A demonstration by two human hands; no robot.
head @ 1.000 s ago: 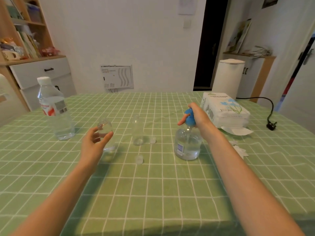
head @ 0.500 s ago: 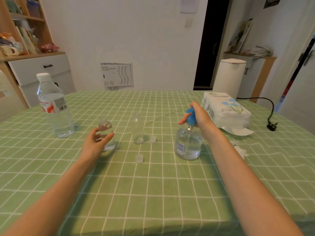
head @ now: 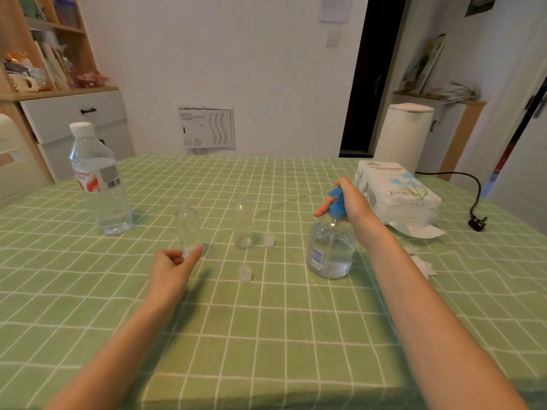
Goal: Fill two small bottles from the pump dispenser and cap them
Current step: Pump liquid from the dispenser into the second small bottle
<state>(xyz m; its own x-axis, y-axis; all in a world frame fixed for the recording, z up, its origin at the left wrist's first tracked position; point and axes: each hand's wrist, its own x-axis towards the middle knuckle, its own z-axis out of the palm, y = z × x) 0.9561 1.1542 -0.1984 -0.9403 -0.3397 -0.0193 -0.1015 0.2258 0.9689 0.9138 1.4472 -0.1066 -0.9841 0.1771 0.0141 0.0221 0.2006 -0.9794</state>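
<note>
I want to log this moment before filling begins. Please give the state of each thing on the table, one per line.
Left small clear bottle: upright, uncapped, empty.
Right small clear bottle: upright, uncapped, empty.
Two small clear caps: loose on tablecloth.
Clear pump dispenser with blue head: upright, partly full.
Large capped water bottle: upright, partly full.
White tissue pack: one sheet sticking out.
Left hand: at left bottle's base.
Right hand: on pump head.

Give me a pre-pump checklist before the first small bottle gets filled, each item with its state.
1. Right hand on pump dispenser head: ok.
2. Dispenser holds liquid: ok.
3. Left small bottle uncapped, upright: ok.
4. Left hand gripping that bottle: not ok; open at its base.
5. Bottle under the orange nozzle: not ok; stands well apart.
6. Two loose caps on the table: ok.
</note>
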